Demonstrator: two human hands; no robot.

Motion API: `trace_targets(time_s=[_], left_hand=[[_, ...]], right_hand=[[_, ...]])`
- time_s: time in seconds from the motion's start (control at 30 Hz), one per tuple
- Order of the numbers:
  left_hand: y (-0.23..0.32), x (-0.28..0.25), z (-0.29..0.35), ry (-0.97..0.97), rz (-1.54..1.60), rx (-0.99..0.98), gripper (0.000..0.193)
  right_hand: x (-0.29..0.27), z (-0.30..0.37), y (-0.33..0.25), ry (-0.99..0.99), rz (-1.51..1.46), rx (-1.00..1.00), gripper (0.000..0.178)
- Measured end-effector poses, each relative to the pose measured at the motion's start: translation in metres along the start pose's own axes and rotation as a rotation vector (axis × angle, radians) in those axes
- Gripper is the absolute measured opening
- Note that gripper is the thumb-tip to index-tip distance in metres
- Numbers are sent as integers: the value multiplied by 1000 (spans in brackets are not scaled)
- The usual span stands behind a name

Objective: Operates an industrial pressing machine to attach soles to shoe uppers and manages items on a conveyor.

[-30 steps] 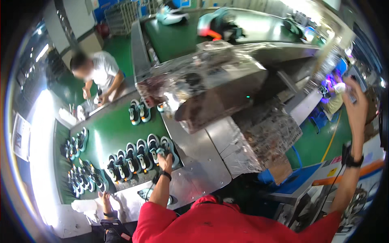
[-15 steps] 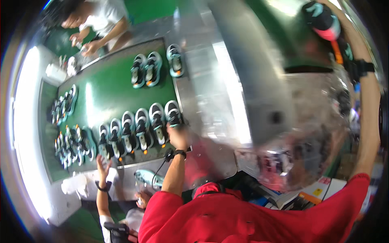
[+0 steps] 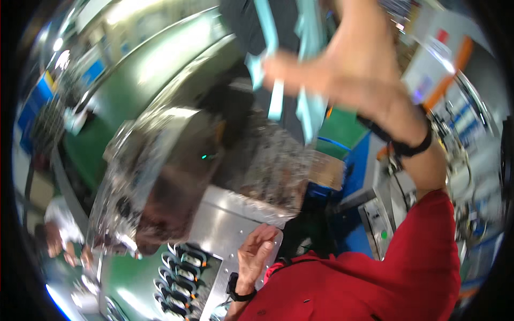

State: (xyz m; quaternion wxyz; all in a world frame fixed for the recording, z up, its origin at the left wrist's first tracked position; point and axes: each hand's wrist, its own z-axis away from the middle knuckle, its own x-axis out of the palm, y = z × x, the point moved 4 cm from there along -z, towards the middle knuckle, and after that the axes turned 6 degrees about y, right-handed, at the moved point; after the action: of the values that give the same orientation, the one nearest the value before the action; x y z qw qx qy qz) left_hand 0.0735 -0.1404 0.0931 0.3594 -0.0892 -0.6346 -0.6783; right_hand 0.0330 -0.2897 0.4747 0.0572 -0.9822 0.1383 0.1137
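Observation:
My right hand (image 3: 353,69), smeared by motion, is raised high in front of me. Its thumb and fingers close on a dark shoe (image 3: 284,40) with mint strips; the upper part is cut off by the picture's edge. My left hand (image 3: 256,251) is low in the middle, empty, with fingers stretched out and slightly bent over the edge of a metal table (image 3: 214,224). To its left, a row of black, white and mint shoes (image 3: 179,278) lies on a green surface.
A machine-like bulk (image 3: 176,176) wrapped in clear plastic stands left of centre. Beyond my right arm are a cardboard box (image 3: 325,170), blue equipment (image 3: 353,176) and shelves with small items. A co-worker in white (image 3: 64,224) is at the far left.
My view has swung to the right, away from the shoe rows. My left hand has left the nearest row's end shoe. My right hand, with the shoe, now appears closer and more central.

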Motion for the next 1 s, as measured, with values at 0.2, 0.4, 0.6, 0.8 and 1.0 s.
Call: trace_targets(time_s=[0.2, 0.4, 0.6, 0.8, 1.0], left_hand=[[23, 222, -40, -471, -93, 616, 108], [-93, 356, -3, -585, -88, 178, 63], [-240, 478, 74, -861, -312, -170, 62], [-349, 589, 138, -1370, -760, -218, 72], [-540, 698, 60, -1265, -1086, 129, 64]], right_hand=[[-165, 105, 68, -123, 172, -120, 124], [-358, 195, 106, -134, 625, 384, 89], [-554, 408, 122, 528, 56, 1228, 69], [-699, 507, 74, 1015, 358, 1390, 54], [-779, 507, 32, 1137, 778, 1292, 53]])
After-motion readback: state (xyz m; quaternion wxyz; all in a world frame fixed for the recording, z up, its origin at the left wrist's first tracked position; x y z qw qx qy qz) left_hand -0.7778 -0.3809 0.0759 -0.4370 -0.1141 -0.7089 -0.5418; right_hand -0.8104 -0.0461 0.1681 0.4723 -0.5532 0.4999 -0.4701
